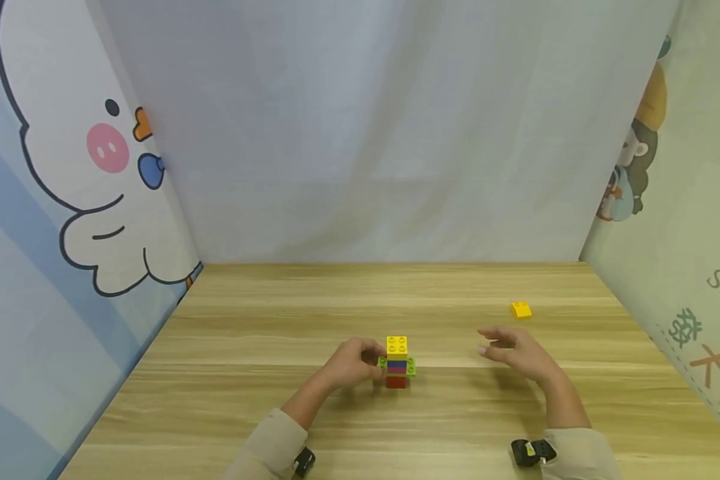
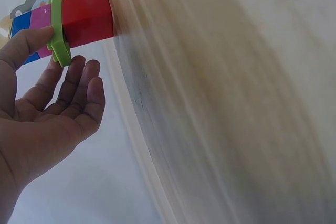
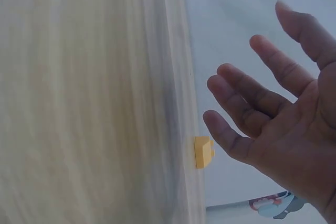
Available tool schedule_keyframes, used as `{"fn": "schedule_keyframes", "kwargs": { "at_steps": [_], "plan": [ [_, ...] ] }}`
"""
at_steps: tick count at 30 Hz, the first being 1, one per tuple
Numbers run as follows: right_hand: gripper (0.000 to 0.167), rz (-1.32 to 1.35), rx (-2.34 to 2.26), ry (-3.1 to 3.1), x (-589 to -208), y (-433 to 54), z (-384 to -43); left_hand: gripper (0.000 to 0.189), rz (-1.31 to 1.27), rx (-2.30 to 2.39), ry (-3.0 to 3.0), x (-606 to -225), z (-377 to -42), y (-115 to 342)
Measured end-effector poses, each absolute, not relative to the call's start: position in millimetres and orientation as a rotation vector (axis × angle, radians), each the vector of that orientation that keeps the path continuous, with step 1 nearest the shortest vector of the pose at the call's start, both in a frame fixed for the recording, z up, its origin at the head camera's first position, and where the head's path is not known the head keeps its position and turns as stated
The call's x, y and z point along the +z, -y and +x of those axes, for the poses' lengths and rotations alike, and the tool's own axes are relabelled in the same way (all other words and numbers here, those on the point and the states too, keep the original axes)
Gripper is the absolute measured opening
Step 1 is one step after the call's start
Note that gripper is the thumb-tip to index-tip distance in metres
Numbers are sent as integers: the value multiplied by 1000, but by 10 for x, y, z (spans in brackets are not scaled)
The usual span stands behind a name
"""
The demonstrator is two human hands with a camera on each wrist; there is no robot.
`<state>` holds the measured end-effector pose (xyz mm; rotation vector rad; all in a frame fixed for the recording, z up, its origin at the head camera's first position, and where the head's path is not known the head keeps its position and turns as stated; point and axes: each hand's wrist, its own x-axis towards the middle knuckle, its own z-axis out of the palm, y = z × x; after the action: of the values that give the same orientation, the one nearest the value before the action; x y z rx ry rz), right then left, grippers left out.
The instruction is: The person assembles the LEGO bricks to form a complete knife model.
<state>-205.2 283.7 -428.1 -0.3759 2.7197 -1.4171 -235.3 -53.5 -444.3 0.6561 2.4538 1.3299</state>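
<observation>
A small tower of toy building bricks (image 1: 397, 366) stands upright on the table. It has a red brick (image 2: 86, 17) at the bottom, a green plate (image 2: 58, 24) jutting out on both sides, then purple and blue bricks, with a yellow brick (image 1: 397, 345) on top. My left hand (image 1: 351, 363) is at the tower's left side, thumb and index finger pinching the green plate's end; the other fingers are loosely bent. My right hand (image 1: 519, 353) hovers over the table to the right of the tower, fingers spread and holding nothing.
A yellow sloped brick (image 1: 521, 310) lies on the wooden table (image 1: 276, 300), just beyond my right hand. A pale curtain (image 1: 360, 133) hangs behind the table, with printed cloth panels at left and right.
</observation>
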Motion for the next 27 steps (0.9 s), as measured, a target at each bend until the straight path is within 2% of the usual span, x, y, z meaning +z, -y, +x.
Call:
{"fn": "schedule_keyframes", "kwargs": {
  "at_steps": [27],
  "plan": [
    [61, -51, -1537, -2787, -4326, -3340, -2278, 31, 663, 1317, -2463, -4443, -2405, 516]
  ]
}}
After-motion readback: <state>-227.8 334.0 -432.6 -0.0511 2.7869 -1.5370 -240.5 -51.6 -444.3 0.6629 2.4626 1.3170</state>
